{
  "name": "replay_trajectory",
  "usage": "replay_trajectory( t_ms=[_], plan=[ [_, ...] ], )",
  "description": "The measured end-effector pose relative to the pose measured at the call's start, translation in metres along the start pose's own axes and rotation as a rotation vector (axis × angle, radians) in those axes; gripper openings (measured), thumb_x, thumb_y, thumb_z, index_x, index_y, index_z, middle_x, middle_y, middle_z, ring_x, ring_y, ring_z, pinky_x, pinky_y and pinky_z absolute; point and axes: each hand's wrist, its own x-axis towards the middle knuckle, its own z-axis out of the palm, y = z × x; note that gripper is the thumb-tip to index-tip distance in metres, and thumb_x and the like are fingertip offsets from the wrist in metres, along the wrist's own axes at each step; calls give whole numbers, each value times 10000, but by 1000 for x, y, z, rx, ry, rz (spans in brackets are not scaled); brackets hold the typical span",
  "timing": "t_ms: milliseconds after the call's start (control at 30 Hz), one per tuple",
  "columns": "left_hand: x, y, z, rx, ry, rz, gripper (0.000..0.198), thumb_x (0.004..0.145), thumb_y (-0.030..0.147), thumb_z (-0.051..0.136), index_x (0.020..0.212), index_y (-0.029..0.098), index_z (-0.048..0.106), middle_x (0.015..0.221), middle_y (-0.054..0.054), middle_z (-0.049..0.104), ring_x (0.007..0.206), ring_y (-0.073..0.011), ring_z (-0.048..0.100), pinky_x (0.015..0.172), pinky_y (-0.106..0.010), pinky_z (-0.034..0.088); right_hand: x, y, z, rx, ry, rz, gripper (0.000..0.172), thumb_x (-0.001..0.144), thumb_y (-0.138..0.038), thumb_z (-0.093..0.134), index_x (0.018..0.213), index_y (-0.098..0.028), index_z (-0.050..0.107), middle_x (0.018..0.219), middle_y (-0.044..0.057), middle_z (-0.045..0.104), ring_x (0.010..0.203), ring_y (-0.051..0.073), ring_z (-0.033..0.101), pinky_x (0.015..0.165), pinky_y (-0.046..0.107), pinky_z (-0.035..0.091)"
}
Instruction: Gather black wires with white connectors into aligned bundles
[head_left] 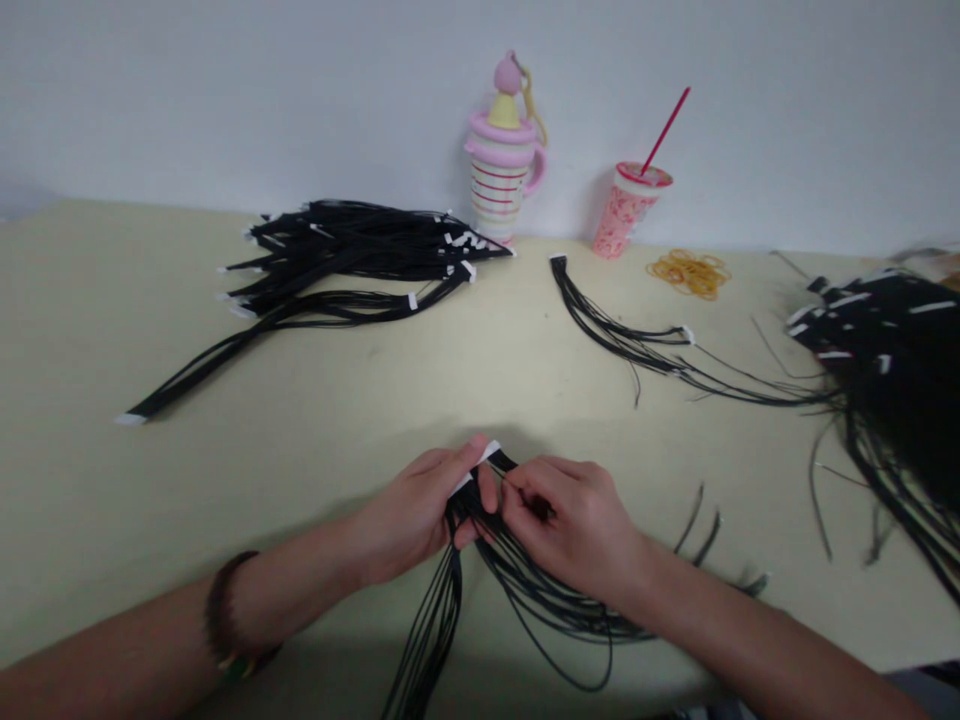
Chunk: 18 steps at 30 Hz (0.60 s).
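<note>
- Head view, looking forward and down at two forearms reaching in from the lower corners over a pale yellow-green tabletop.
- Left hand: the forearm angles up and to the right, with the wrist nearly straight. The fingers curl over the top and the thumb lies against them, pinching a bundle of thin black cables just below its white tabs.
- Right hand: the forearm angles up and to the left, with the back of the hand facing up. The fingers bend downward and press together on the black strands close to the left hand, so the two hands are touching or nearly so.
- Bundle: its tabbed end stands up between the hands, and the loose strands fall toward the lower edge of the view, spreading in two groups.
- Left wrist: a dark beaded bracelet circles it.
- Farther along the table: a large pile of black cables with white tabs lies at upper left. A thin, loose bunch of cables lies at centre right, and a dense, blurred mass of cables lies at the right edge.
- Against the wall: a pink-and-cream striped cup-shaped ornament stands beside a pink patterned drink cup with a red straw.
- Near the drink cup: a loose heap of orange rubber bands lies on the table.
</note>
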Motion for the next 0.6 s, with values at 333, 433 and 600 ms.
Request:
replay_trajectory(
  t_ms=[333, 433, 600],
  plan=[
    [-3, 3, 0, 303, -27, 5, 486, 877, 462, 325, 586, 157, 569, 385, 38, 475, 370, -77, 431, 422, -191, 335, 0, 0, 1, -13, -37, -39, 157, 795, -99, 499, 671, -123, 592, 593, 1, 564, 531, 84, 492, 520, 219, 350],
    [-5, 5, 1, 335, -49, -17, 498, 882, 463, 305, 588, 160, 571, 398, 34, 494, 368, -76, 439, 416, -190, 329, 0, -1, 1, 13, -59, -24, 181, 809, -101, 477, 674, -125, 595, 605, 4, 563, 536, 85, 487, 533, 220, 355],
    [-2, 2, 3, 119, -12, 10, 441, 873, 423, 375, 589, 152, 578, 461, 31, 510, 422, -74, 464, 436, -179, 341, 7, 1, -6, 34, -99, 42, 178, 819, -120, 467, 683, -146, 579, 615, -15, 554, 546, 72, 483, 535, 201, 346]
  ],
)
